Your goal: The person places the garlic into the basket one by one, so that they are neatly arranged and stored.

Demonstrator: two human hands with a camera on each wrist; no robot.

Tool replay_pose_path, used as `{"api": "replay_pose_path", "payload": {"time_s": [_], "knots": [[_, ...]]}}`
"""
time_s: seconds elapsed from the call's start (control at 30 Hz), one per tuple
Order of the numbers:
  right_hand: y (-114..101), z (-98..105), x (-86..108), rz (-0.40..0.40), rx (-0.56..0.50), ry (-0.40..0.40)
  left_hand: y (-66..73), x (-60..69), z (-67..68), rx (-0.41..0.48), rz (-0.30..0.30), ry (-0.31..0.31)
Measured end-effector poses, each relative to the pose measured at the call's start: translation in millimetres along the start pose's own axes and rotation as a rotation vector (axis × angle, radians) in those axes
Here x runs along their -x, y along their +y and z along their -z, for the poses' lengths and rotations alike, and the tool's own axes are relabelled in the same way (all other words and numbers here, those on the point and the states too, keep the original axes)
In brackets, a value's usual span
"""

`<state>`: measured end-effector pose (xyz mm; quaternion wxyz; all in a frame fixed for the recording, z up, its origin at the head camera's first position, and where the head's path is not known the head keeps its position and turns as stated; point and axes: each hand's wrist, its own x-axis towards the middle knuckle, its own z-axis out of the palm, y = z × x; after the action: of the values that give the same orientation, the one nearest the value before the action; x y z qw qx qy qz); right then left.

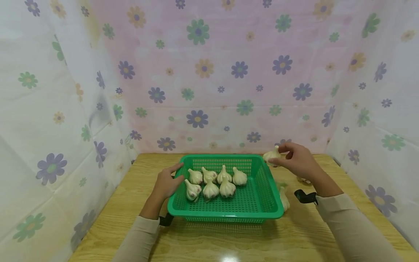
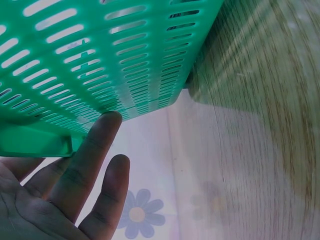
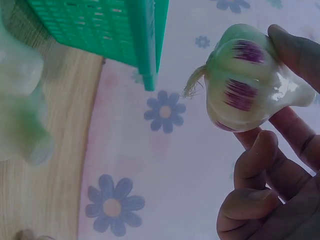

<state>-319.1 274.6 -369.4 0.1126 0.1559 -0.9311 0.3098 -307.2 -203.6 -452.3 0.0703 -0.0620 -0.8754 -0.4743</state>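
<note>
A green plastic basket [image 1: 226,214] with slotted walls stands on the table, several garlic bulbs [image 1: 211,190] grouped inside it toward the left and back. My left hand [image 1: 167,183] rests at the basket's left rim. In the left wrist view its extended fingers [image 2: 85,165] lie against and beside the outer slotted wall. Beyond the basket's right back corner, my right hand [image 1: 299,160] pinches a garlic bulb [image 3: 240,82] between thumb and fingers, raised around rim height. That bulb shows purple streaks and a tuft of roots in the right wrist view.
More garlic [image 1: 284,198] lies on the table just right of the basket, partly hidden by its wall. Another bulb [image 1: 304,180] shows beneath my right wrist. The wooden table [image 1: 209,242] is enclosed by flowered cloth [image 1: 222,80] at the back and sides.
</note>
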Motion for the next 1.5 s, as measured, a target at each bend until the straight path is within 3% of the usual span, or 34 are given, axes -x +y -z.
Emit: {"api": "replay_pose_path", "payload": {"time_s": [0.4, 0.8, 1.2, 1.5], "knots": [[-35, -9, -17.6, 0.140, -0.057, -0.068, 2.0, 2.2, 0.2, 0.010, -0.001, 0.006], [-43, -26, -27.7, 0.216, -0.032, -0.154, 1.1, 0.1, 1.3, 0.007, 0.001, -0.002], [-56, -44, -33.3, 0.114, -0.035, -0.360, 2.8, 2.1, 2.0, 0.001, -0.011, -0.005], [-62, -53, -37.7, 0.076, -0.013, -0.425, 1.4, 1.2, 1.1, -0.011, -0.012, -0.002]]}}
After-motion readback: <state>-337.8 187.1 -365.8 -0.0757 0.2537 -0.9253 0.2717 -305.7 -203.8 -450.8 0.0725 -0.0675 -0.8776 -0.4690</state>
